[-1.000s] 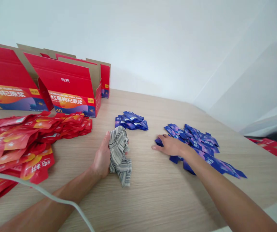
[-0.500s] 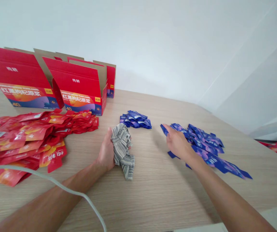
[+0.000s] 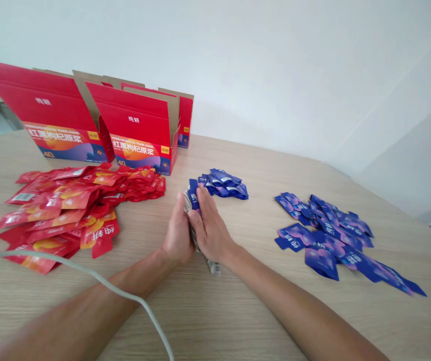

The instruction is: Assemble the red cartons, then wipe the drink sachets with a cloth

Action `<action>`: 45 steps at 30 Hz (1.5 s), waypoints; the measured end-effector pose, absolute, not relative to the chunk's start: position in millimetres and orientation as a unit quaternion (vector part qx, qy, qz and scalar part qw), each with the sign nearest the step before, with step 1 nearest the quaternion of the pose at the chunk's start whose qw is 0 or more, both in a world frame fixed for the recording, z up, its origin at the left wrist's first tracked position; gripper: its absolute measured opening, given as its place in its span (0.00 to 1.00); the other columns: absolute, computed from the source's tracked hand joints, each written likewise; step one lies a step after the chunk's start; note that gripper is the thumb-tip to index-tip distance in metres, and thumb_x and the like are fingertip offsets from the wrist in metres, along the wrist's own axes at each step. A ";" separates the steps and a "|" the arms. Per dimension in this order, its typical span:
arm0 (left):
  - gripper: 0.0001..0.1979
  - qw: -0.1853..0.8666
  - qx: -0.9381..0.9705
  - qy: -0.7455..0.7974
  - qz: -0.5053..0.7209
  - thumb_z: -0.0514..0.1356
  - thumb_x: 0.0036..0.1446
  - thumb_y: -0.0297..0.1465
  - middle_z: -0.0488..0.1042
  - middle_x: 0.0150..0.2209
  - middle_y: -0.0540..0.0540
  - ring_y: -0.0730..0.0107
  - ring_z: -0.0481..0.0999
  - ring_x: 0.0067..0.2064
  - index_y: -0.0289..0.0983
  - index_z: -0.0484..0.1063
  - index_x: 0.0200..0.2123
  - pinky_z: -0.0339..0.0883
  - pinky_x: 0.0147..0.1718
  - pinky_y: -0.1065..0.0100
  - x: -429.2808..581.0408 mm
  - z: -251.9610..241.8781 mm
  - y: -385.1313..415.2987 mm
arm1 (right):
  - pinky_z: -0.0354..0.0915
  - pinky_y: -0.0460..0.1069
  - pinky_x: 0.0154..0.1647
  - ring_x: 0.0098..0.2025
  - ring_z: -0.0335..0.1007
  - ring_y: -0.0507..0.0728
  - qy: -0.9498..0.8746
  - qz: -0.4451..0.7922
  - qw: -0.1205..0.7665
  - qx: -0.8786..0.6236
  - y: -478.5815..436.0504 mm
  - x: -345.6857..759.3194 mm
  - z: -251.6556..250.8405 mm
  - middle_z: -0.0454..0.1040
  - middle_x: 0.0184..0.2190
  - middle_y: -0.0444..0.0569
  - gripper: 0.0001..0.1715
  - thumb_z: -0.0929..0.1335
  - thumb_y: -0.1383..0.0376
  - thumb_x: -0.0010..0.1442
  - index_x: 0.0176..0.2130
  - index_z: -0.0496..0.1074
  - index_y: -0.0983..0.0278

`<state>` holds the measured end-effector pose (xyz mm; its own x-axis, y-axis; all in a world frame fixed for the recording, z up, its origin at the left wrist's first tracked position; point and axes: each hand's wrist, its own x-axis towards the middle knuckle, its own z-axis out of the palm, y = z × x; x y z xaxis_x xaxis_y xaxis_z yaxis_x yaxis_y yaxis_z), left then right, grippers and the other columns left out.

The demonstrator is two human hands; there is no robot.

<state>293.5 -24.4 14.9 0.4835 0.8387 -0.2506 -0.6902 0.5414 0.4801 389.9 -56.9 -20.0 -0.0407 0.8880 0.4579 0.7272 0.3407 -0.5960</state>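
Both my hands come together over the middle of the table. My left hand is closed around a striped grey cloth, mostly hidden between the palms. A blue sachet pokes up between the hands; my right hand presses it against the cloth. Just behind them lies a small stack of blue sachets. A looser spread of blue sachets lies to the right, and a big heap of red sachets is on the left.
Several open red cartons stand at the back left against the white wall. A pale cable crosses in front of my left forearm. The wooden table runs beneath everything.
My right hand has moved left from the spread of blue sachets, bringing one sachet to the cloth in my left hand. The view has shifted slightly.
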 end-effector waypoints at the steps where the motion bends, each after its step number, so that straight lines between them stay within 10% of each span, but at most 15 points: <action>1: 0.29 0.846 0.163 0.227 0.453 0.49 0.75 0.49 0.86 0.49 0.39 0.52 0.82 0.58 0.36 0.82 0.54 0.73 0.62 0.54 294.8 15.1 -24.7 | 0.37 0.69 0.82 0.83 0.31 0.65 -0.705 0.109 0.401 -0.575 -55.0 391.4 -18.7 0.43 0.81 0.65 0.51 0.52 0.40 0.77 0.80 0.43 0.72; 10: 0.32 0.803 0.202 0.309 0.468 0.44 0.77 0.50 0.86 0.40 0.40 0.54 0.87 0.45 0.35 0.81 0.54 0.82 0.46 0.58 285.1 24.4 -1.8 | 0.39 0.68 0.83 0.83 0.27 0.66 -0.726 0.228 0.372 -0.532 -86.9 362.4 -15.4 0.33 0.82 0.62 0.50 0.62 0.53 0.77 0.80 0.35 0.72; 14: 0.34 0.812 0.197 0.290 0.466 0.42 0.76 0.50 0.86 0.39 0.38 0.53 0.87 0.43 0.33 0.80 0.54 0.83 0.43 0.56 280.3 32.1 3.9 | 0.49 0.65 0.82 0.81 0.45 0.63 -0.733 0.209 0.434 -0.481 -92.1 370.7 -0.9 0.48 0.81 0.55 0.46 0.62 0.69 0.72 0.81 0.42 0.62; 19: 0.35 0.846 0.165 0.256 0.438 0.43 0.75 0.50 0.86 0.42 0.35 0.47 0.87 0.46 0.31 0.80 0.55 0.82 0.49 0.49 282.6 28.8 -3.5 | 0.73 0.67 0.67 0.70 0.71 0.66 -0.602 0.301 0.578 -0.462 -74.6 388.3 9.9 0.67 0.73 0.49 0.48 0.63 0.65 0.73 0.81 0.38 0.50; 25: 0.34 0.871 0.123 0.253 0.403 0.45 0.76 0.49 0.85 0.48 0.34 0.46 0.86 0.52 0.30 0.79 0.58 0.78 0.56 0.49 285.8 25.3 -15.9 | 0.44 0.68 0.82 0.83 0.38 0.64 -0.658 0.070 0.490 -0.567 -53.6 399.8 -7.3 0.48 0.81 0.54 0.34 0.61 0.60 0.76 0.76 0.57 0.61; 34: 0.34 0.852 0.141 0.282 0.418 0.45 0.75 0.53 0.85 0.41 0.38 0.52 0.86 0.46 0.34 0.80 0.56 0.81 0.49 0.54 285.2 28.1 -15.5 | 0.39 0.67 0.83 0.83 0.32 0.68 -0.732 0.195 0.351 -0.551 -80.3 361.5 0.5 0.40 0.81 0.67 0.57 0.66 0.43 0.73 0.79 0.45 0.76; 39: 0.34 0.849 0.142 0.300 0.412 0.45 0.75 0.52 0.84 0.37 0.38 0.51 0.87 0.41 0.34 0.81 0.53 0.83 0.43 0.55 277.2 34.4 -9.8 | 0.41 0.68 0.82 0.83 0.30 0.68 -0.751 0.220 0.339 -0.522 -91.6 358.7 4.0 0.37 0.81 0.63 0.61 0.74 0.60 0.64 0.80 0.42 0.72; 45: 0.36 0.847 0.161 0.285 0.419 0.44 0.73 0.54 0.85 0.39 0.35 0.48 0.87 0.41 0.32 0.81 0.50 0.83 0.43 0.50 278.3 32.8 -9.0 | 0.66 0.69 0.72 0.67 0.74 0.67 -0.625 0.430 0.466 -0.455 -94.1 401.1 30.2 0.76 0.66 0.51 0.39 0.68 0.66 0.60 0.70 0.71 0.60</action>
<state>278.3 -9.0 32.8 0.4869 0.8013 -0.3477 -0.6180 0.5973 0.5112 401.1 -94.1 30.2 -0.1509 0.9698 0.1914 0.1692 0.2161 -0.9616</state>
